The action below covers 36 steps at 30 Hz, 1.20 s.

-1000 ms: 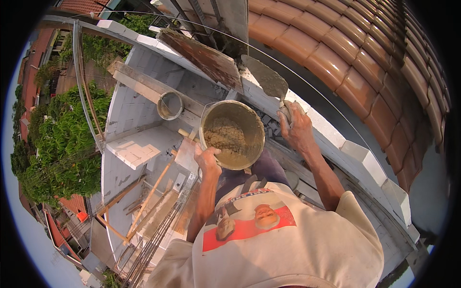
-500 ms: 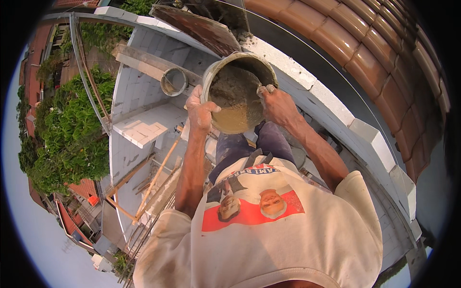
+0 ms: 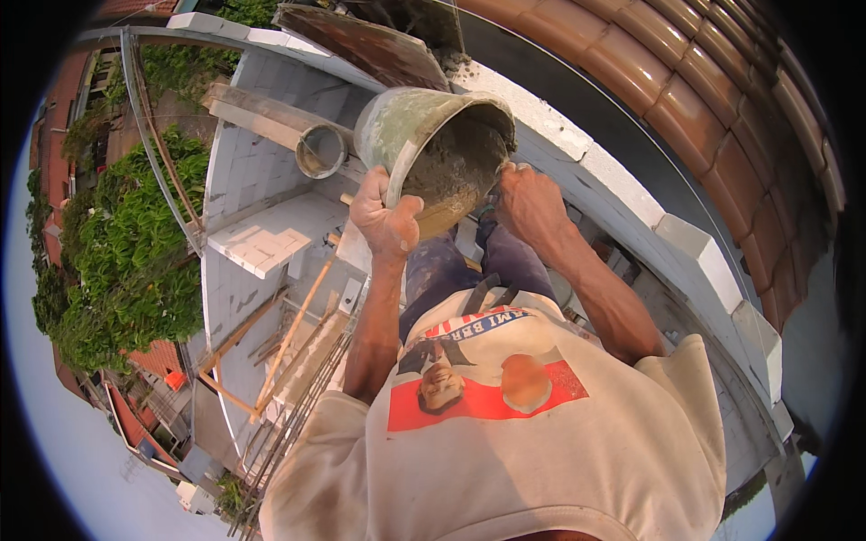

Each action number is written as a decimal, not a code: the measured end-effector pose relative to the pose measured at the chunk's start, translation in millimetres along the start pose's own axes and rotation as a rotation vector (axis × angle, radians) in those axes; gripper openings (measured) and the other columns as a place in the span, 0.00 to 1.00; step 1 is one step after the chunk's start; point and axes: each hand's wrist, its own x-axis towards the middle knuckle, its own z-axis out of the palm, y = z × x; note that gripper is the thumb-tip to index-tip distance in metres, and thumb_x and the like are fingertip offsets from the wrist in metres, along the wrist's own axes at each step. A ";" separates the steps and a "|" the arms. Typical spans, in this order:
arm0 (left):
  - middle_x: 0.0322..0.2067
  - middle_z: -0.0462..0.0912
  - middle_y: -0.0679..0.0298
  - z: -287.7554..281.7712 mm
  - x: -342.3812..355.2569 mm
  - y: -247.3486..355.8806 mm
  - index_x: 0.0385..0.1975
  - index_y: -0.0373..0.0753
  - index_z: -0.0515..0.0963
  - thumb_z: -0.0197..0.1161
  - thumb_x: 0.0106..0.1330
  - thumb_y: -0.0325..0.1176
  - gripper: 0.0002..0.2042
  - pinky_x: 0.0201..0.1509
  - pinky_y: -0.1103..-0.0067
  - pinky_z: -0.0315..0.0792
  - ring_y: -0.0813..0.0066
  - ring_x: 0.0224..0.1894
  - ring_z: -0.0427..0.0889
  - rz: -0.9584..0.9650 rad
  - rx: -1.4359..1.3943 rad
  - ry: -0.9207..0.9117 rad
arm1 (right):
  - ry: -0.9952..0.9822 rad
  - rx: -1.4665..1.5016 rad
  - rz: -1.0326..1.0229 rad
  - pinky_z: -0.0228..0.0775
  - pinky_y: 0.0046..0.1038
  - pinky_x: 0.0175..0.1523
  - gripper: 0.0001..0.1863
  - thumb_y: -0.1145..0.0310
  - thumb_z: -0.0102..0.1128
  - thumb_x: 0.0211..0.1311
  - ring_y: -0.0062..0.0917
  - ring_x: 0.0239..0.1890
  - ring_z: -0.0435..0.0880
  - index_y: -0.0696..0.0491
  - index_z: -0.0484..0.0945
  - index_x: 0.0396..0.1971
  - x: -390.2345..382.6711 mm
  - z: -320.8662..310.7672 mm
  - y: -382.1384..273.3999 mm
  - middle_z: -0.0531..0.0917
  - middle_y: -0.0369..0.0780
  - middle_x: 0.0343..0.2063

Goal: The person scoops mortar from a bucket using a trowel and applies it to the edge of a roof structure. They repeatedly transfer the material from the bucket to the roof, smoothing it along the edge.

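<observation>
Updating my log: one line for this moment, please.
left hand: gripping bucket rim | right hand: closed, at bucket mouth | bucket: tilted, mortar inside

Entry to the bucket [image 3: 383,126] at upper centre: through the mouth, between left hand [image 3: 386,216] and right hand [image 3: 532,203]. Obstructions: board [image 3: 361,45] above, block wall [image 3: 622,185] at right.

Lettering [image 3: 494,323] on shirt [image 3: 541,469], apparently part-hidden
</observation>
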 end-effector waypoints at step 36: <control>0.42 0.81 0.58 25.1 -30.4 -57.8 0.47 0.36 0.72 0.55 0.48 0.11 0.23 0.46 0.68 0.80 0.62 0.42 0.82 -0.793 -0.521 0.326 | -0.052 0.831 0.062 0.73 0.40 0.40 0.18 0.60 0.61 0.58 0.39 0.27 0.78 0.63 0.81 0.35 -59.2 -5.2 55.9 0.83 0.53 0.27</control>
